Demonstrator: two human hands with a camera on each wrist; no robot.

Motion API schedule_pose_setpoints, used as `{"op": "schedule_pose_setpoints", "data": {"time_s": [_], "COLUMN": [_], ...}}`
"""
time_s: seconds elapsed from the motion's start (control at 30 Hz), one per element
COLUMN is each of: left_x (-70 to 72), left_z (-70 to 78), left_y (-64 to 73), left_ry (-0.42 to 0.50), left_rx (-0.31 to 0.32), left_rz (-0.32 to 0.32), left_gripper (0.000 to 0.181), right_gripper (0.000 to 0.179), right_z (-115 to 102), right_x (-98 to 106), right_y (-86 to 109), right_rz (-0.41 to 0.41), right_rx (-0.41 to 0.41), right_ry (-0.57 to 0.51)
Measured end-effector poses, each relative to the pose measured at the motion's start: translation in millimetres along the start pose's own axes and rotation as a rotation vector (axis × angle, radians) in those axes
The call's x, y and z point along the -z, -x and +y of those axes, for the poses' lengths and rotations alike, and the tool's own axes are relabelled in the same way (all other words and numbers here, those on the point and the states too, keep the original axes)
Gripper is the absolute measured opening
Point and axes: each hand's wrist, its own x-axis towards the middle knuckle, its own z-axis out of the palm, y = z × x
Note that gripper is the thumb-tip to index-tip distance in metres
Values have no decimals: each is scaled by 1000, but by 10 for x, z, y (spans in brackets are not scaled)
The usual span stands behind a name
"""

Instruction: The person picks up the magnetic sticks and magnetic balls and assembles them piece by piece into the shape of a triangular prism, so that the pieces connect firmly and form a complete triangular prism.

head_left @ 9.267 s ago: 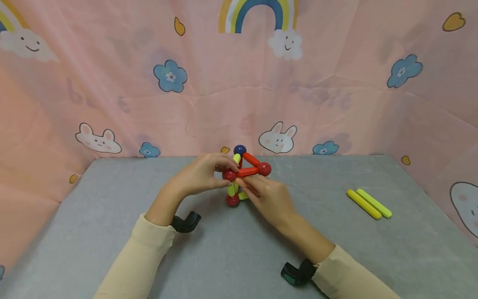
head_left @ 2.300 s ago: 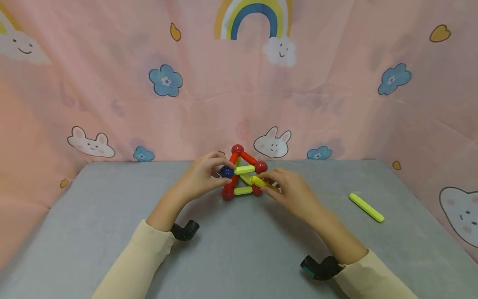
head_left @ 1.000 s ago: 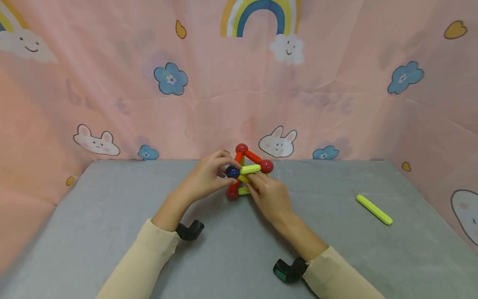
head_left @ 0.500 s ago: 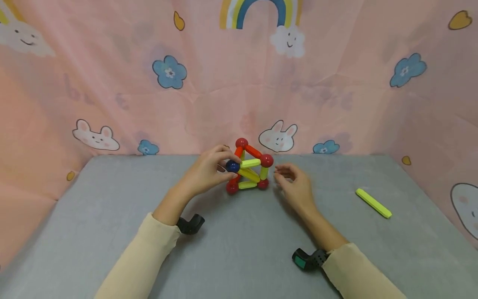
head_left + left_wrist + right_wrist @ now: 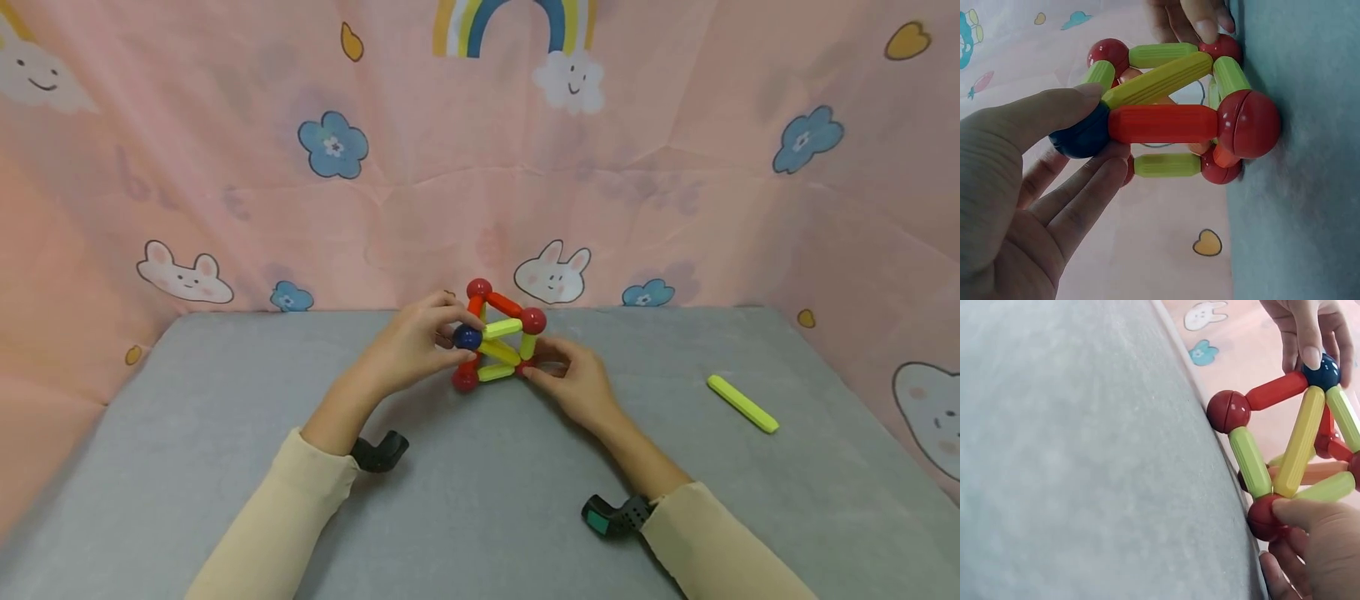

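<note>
A frame of magnetic sticks and balls stands on the grey table in front of both hands. My left hand (image 5: 412,340) pinches its blue ball (image 5: 1083,132) at the upper front left, thumb on one side and fingers on the other. My right hand (image 5: 583,379) grips the lower right red ball (image 5: 1266,517) between thumb and fingers. From the blue ball a yellow stick (image 5: 1300,440) slants down to that red ball, across the front face. A red stick (image 5: 1163,124) joins the blue ball to the lower left red ball (image 5: 465,380). Lime-green sticks (image 5: 497,372) form other edges.
One loose lime-yellow stick (image 5: 742,404) lies on the table (image 5: 480,500) to the right of the right hand. A pink printed cloth (image 5: 420,208) hangs behind the table and at its sides. Each wrist wears a black camera (image 5: 381,452).
The structure has been turned, its blue ball now in front. One loose stick has left the table; the right hand set the yellow stick in diagonally, let go, then took the lower right red ball.
</note>
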Motion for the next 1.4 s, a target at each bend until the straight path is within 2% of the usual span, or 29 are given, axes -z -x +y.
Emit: {"op": "schedule_pose_setpoints", "data": {"time_s": [0.17,0.27,0.33,0.47,0.53,0.63,0.7,0.77,0.9,1.03,1.2,1.4], "left_x": [-17,-38,-56,-73,-67,-43,-27,-19,-41,-78,-73,-46], "left_z": [70,117,151,207,216,190,153,104,-7,-86,-117,-104], "left_y": [8,5,4,-3,-8,-11,-14,-15,-26,-37,-33,-16], "left_ry": [42,60,69,99,103,55,7,-50,-97,-80,-57,-99], "left_rx": [10,-6,-15,-49,-86,-128,-131,-101,-27,6,-29,-34], "left_rz": [-66,-93,-108,-130,-101,11,89,129,86,47,93,136], "left_gripper": [37,40,42,43,40,31,24,21,26,32,28,24], "right_gripper": [40,35,35,41,45,45,43,41,41,63,75,60], "right_z": [20,23,17,1,-1,-11,-22,-37,-72,-105,-112,-80], "right_x": [-26,-25,-18,-9,-5,1,6,11,7,-15,-52,-58], "right_y": [-6,-26,-34,-34,-29,-18,-5,8,30,42,34,34], "right_rz": [103,151,135,37,-9,-16,1,5,-70,-128,-111,-86], "right_rx": [-3,-15,-15,1,-6,-32,-45,-32,21,75,118,132], "right_ry": [43,51,24,-65,-112,-142,-150,-151,-143,-66,-10,-20]}}
